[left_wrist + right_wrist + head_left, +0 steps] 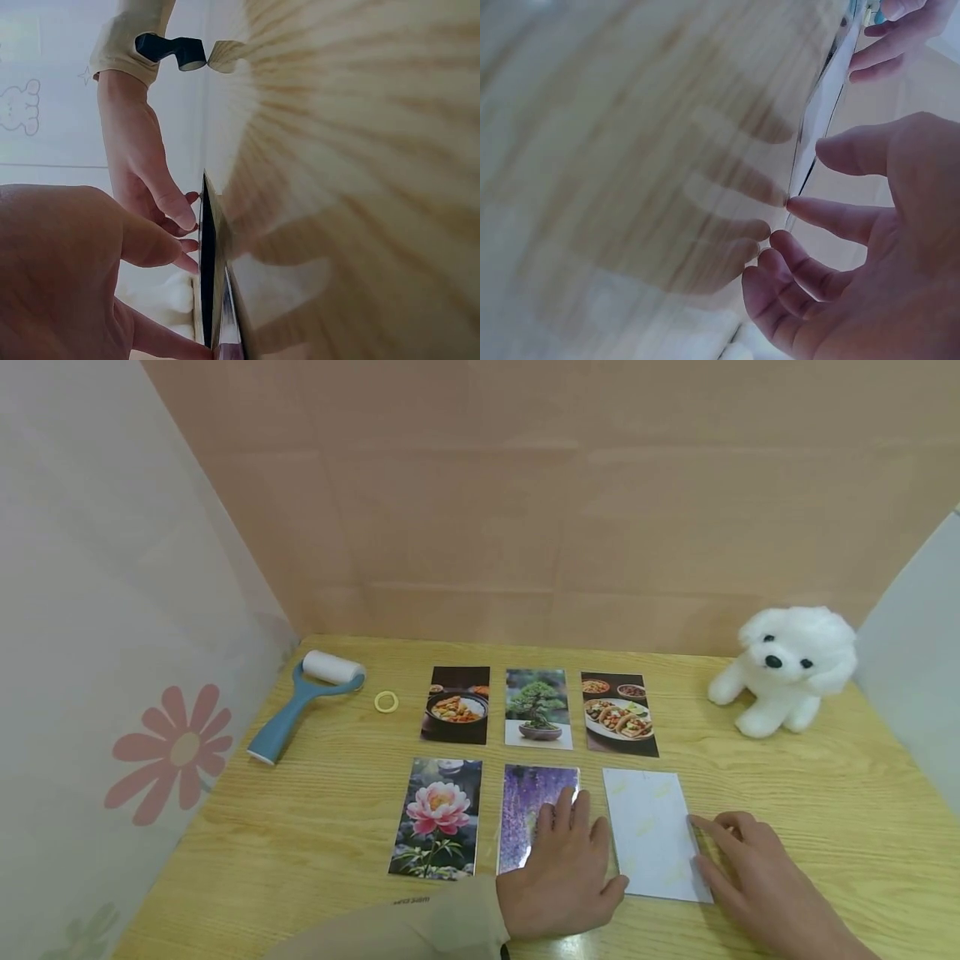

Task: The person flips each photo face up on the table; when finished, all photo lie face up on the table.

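Note:
My left hand (561, 875) lies with its fingers stretched over a card with purple hanging flowers (525, 797), covering its lower right part. The thumb of that hand reaches the lower left side of a card showing its white back (651, 839). At the white card's right edge, my right hand (753, 872) touches with index finger and thumb, set apart along the edge. In the right wrist view the right hand (870, 247) has its index fingertip right at the card's edge. Seen from the left wrist, a dark underside (208, 259) shows low over the table.
Beside the purple card lies a peony card (435, 818). Behind are a rice dish card (455, 706), a bonsai card (537, 708) and a taco card (619, 714). A lint roller (300, 702) and yellow ring (386, 709) lie left; a white plush dog (783, 668) sits right.

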Demonstrator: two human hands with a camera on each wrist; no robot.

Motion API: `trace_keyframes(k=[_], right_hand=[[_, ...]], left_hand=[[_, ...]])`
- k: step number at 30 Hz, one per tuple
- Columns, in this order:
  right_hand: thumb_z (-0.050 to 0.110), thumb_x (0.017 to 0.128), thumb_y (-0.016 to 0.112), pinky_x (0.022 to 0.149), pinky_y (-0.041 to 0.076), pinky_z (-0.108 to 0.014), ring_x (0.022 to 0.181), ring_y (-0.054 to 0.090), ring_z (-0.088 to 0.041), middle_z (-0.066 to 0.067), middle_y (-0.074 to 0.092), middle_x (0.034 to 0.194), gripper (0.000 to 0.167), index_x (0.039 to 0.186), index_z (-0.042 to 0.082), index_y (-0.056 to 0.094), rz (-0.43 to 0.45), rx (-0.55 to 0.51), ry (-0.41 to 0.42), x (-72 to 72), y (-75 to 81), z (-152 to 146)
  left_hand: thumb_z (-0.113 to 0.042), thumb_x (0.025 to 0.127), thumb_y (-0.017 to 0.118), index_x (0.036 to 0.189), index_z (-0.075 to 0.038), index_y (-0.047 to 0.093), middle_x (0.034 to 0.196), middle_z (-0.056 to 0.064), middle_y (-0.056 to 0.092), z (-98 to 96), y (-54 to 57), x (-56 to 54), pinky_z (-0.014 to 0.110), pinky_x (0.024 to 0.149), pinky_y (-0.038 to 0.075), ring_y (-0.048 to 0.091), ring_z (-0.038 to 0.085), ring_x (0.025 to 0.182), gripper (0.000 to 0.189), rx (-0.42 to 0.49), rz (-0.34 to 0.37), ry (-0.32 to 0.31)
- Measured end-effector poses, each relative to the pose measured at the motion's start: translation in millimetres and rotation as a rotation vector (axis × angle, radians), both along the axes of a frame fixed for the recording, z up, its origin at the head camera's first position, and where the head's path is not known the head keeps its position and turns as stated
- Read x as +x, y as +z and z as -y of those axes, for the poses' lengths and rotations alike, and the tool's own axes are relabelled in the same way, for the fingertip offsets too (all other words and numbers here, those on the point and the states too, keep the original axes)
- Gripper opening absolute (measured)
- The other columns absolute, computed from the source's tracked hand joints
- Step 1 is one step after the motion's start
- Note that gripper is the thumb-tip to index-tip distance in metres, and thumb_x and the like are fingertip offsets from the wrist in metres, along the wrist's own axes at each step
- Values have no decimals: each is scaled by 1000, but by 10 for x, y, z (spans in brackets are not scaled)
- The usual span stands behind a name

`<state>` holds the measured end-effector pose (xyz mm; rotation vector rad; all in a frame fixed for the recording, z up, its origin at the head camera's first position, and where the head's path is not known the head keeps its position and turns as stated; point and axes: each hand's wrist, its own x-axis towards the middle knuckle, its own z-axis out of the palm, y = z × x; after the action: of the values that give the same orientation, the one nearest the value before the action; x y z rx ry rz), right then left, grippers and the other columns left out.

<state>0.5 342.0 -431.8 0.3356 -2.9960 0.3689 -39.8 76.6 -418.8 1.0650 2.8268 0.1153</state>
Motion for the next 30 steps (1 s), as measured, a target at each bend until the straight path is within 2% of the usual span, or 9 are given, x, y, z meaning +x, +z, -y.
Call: trace_keyframes(k=[5, 10, 15, 18, 22, 26, 30], right_hand=[[17, 77, 87, 73, 46, -48, 87, 53, -24, -11, 55, 105, 51, 123, 4, 70, -69, 15, 34, 2, -29, 6], [18, 76, 88, 72, 46, -49, 87, 52, -25, -11, 55, 105, 52, 123, 3, 70, -58, 27, 23, -5, -40, 14], [19, 75, 88, 71, 45, -47, 86, 52, -24, -11, 55, 104, 53, 122, 4, 70, -70, 25, 31, -15, -44, 27], [19, 73, 89, 71, 45, -46, 85, 51, -23, -10, 55, 104, 53, 121, 5, 71, -98, 20, 45, -9, -54, 34], [18, 72, 89, 70, 44, -46, 85, 51, -23, -11, 55, 104, 53, 120, 5, 71, -106, 19, 49, -12, -62, 36], [18, 73, 89, 69, 44, -46, 83, 50, -22, -11, 55, 102, 52, 119, 5, 71, -102, 25, 54, -23, -62, 35], [18, 73, 89, 69, 44, -45, 83, 49, -21, -10, 55, 102, 51, 119, 4, 71, -99, 33, 54, -24, -58, 40]], left_hand=[[-63, 100, 39, 147, -12, 49, 161, 16, 23, -11, -4, -4, 50, 112, 28, 16, 34, 149, 69, -20, 15, 8], [-63, 100, 38, 147, -13, 50, 161, 16, 23, -17, -13, 1, 50, 112, 28, 15, 33, 150, 69, -12, 19, 8], [-62, 100, 39, 136, -13, 57, 155, 15, 28, -27, -15, 11, 47, 109, 30, 19, 33, 147, 64, 2, -10, -14], [-62, 101, 39, 132, -9, 59, 153, 15, 30, -37, -15, 18, 46, 107, 30, 21, 33, 145, 65, -4, -24, -4], [-61, 102, 34, 141, -5, 53, 159, 15, 24, -37, -6, 5, 47, 111, 28, 16, 33, 148, 71, -15, 23, 7], [-62, 103, 31, 147, -8, 49, 162, 15, 20, -29, -2, -8, 48, 112, 27, 12, 34, 150, 72, -7, 59, -8], [-62, 102, 31, 150, -12, 47, 161, 15, 19, -25, -10, -5, 49, 112, 27, 13, 35, 150, 71, -4, 58, -18]])
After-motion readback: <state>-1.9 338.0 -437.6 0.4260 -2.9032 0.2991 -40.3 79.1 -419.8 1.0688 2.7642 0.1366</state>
